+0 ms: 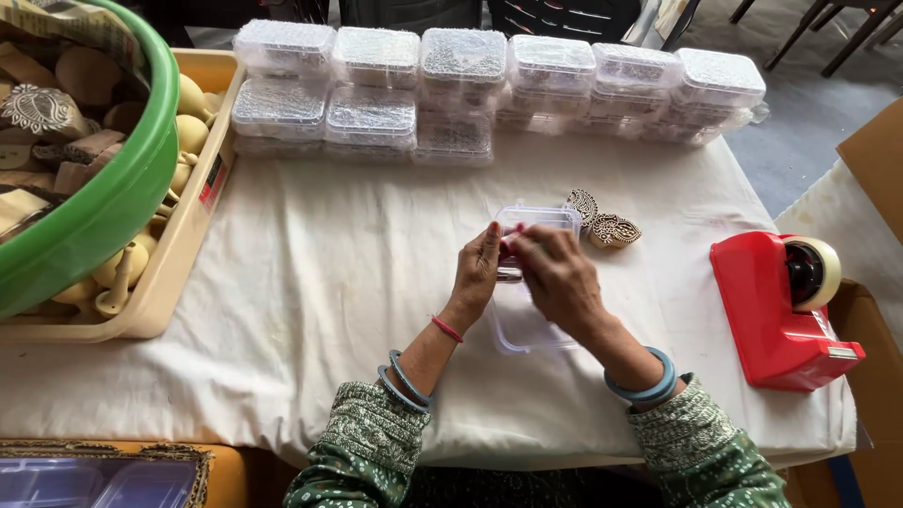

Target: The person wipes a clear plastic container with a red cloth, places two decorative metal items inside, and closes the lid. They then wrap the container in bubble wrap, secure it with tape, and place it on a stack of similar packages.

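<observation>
A small clear plastic box (538,218) lies open on the white cloth (320,282), its hinged lid (527,329) flat towards me. My left hand (478,271) touches the box's left side with its fingertips. Over the box's front, my right hand (557,273) has its fingers curled around something small and pink-red; what it is stays hidden. Two carved wooden stamps (602,221) lie just right of the box.
Stacked clear boxes (489,89) line the table's far edge. A red tape dispenser (781,306) stands at the right. At the left, a green tub (103,198) of carved wooden blocks rests over a beige tray (179,254) of wooden knobs.
</observation>
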